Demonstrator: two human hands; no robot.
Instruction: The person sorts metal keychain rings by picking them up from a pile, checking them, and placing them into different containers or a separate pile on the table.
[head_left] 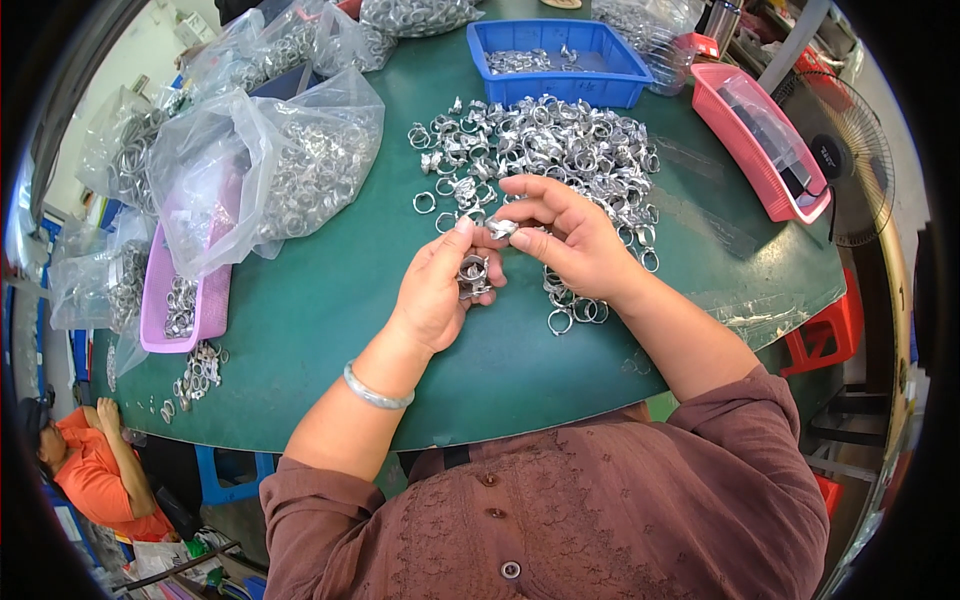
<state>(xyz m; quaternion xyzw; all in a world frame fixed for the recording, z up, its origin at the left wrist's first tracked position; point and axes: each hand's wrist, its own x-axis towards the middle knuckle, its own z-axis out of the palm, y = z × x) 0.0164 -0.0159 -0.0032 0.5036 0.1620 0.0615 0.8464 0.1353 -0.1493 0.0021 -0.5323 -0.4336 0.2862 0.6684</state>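
Note:
A large heap of silver metal rings (585, 140) lies on the green tabletop (330, 330), just beyond my hands. My right hand (575, 240) pinches a silver ring (502, 229) between thumb and fingers, its other fingers curled above. Close against it, my left hand (432, 285) has its thumb raised near that same ring. Several more rings (472, 276) sit in the curled fingers of my left hand. Part of the pinched ring is covered by fingertips. A few loose rings (560, 321) lie below my right hand.
Behind the heap stands a blue tray (570, 94) with some rings inside. Clear bags of rings (310, 165) and a purple basket (215, 310) occupy the left. At right are a pink basket (760, 160) and a fan (835, 150). A person in orange (105, 480) is at lower left.

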